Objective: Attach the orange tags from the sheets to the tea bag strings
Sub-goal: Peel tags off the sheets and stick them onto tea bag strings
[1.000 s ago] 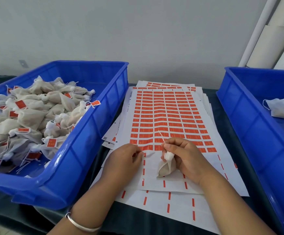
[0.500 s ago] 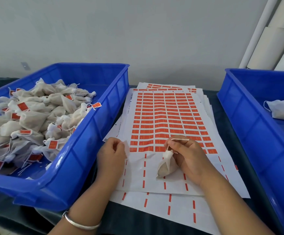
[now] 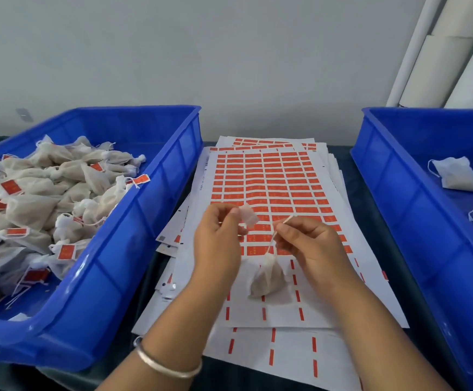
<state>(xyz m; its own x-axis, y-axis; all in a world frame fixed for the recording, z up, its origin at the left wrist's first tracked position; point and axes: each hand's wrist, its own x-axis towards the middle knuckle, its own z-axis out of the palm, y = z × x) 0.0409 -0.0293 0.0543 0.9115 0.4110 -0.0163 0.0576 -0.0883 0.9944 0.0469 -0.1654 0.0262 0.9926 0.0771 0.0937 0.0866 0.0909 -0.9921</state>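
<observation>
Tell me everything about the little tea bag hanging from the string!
The tea bag is a small pouch of thin whitish mesh with brownish filling showing through. Its top is gathered into a knot, so it looks like a tiny sack. A white string rises from the knot, pinched by the right hand. The bag hangs upright just above or on the white sticker sheet; I cannot tell which. No orange tag is on its string yet.

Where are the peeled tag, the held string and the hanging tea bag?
tag (image 3: 248,217), head view, its pale back, at the left fingertips
string (image 3: 272,244), head view, mid-length, under the right fingertips
tea bag (image 3: 267,279), head view, middle of the pouch
</observation>
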